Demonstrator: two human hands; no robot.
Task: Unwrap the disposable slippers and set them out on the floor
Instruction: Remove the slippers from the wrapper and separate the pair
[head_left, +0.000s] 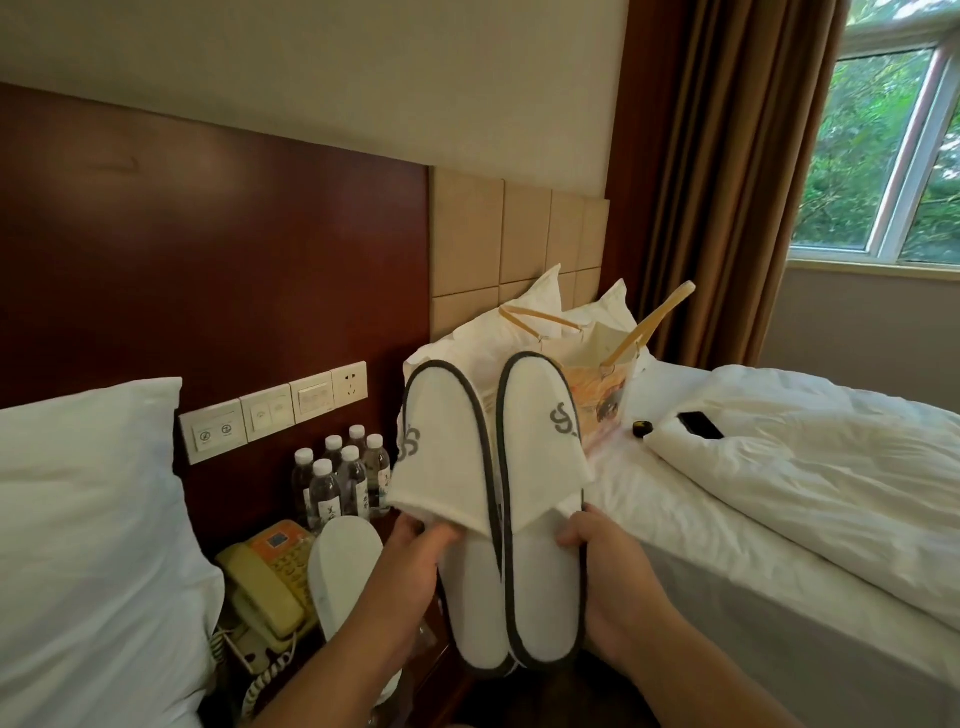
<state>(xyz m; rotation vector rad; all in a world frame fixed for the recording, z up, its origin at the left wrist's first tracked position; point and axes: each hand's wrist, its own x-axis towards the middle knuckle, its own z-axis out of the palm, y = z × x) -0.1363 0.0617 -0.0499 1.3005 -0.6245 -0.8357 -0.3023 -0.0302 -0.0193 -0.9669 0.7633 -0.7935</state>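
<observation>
The left hand (415, 561) and right hand (597, 561) each close their fingers on one of the two slippers (524, 467), held upright side by side above the gap between the beds. Bare of wrapping, they look paired for lowering to the floor.

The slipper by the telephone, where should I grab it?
Hold the slipper by its rounded upper end, coming from above. It lies sole-up, propped across the telephone, and that end sticks up free. Both hands are busy now: left hand and right hand hold the pair.
</observation>
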